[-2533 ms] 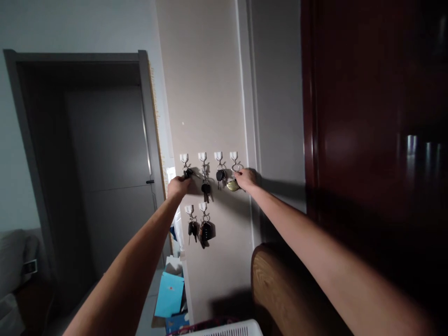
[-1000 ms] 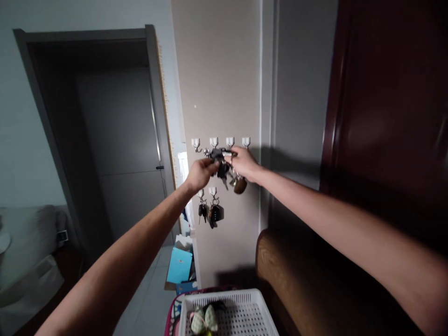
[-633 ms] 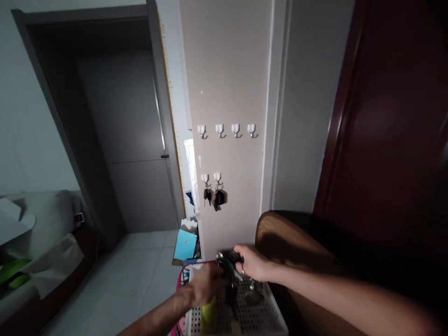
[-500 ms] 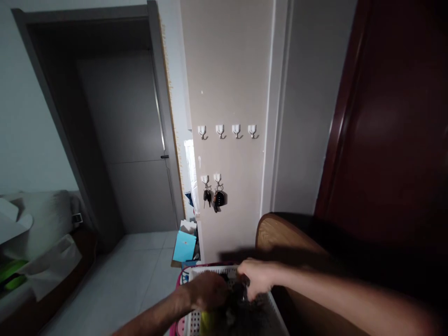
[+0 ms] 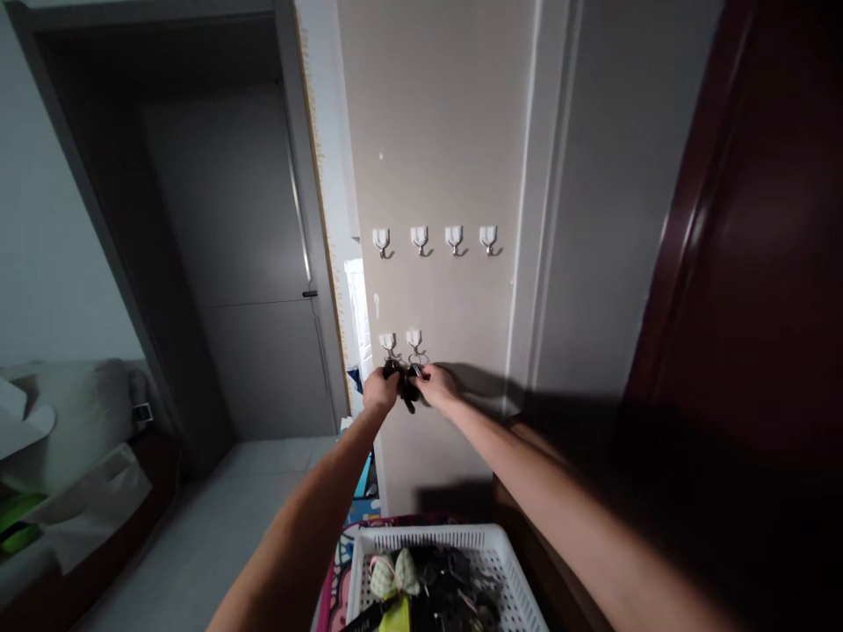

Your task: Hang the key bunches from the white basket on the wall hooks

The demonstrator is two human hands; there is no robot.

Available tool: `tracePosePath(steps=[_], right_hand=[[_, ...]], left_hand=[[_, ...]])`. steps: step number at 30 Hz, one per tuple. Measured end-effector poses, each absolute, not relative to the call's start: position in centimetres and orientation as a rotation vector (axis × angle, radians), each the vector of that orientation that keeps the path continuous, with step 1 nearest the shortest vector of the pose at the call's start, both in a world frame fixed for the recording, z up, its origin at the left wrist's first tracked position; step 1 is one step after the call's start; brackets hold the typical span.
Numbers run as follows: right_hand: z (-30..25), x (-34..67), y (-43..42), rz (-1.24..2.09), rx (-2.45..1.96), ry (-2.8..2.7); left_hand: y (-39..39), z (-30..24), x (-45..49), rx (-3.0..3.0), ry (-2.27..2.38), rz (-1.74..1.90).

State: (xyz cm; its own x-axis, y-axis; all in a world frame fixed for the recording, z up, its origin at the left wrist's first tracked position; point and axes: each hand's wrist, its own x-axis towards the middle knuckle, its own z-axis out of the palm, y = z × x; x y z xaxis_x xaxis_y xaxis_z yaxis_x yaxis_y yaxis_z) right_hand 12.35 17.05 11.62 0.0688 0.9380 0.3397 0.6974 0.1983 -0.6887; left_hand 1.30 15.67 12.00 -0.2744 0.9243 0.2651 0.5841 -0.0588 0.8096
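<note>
Wall [image 5: 435, 149], beige, fills the centre, with a white basket [image 5: 510, 566] below holding a dark heap of keys [image 5: 454, 579]. The right hand [image 5: 437, 386] has its grip narrowed on a dark key set [image 5: 410, 402] under the lower right hook [image 5: 414, 338]. The left hand [image 5: 380, 389] pinches a dark bunch [image 5: 390, 369], its grip equally narrow, beneath the lower left hook [image 5: 387, 341]. Four more white hooks [image 5: 420, 235] line up in a row above, apart from both hands.

Grey door [image 5: 224, 211] with dark handle [image 5: 309, 294], left; pale cushion [image 5: 98, 395] near left edge, bright green object [image 5: 23, 509] below it; light floor [image 5: 217, 500] before door; glossy dark-red panel [image 5: 744, 263], far right
</note>
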Motion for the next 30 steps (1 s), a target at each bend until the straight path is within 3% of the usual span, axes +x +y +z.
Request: tracePosePath(steps=[7,13,24,30], right_hand=[[15.2,12.3,15.8,0.565,-1.338,-1.409],[19.3,11.1,13.5,0.788,-1.104,-1.471],[8.0,15.7,4.6,0.652,-1.352,-2.263],[6.2,16.6,0.9,0.447,-1.233,-2.666]], left_hand=[[14.4,16.7,0.4,1.478,1.445,1.413],[13.3,18.8,0.5,1.375,1.402,1.322],[12.5,17.4,-0.3,1.226,1.435,1.428],[14.5,19.4,0.9,1.211,1.473,1.379]])
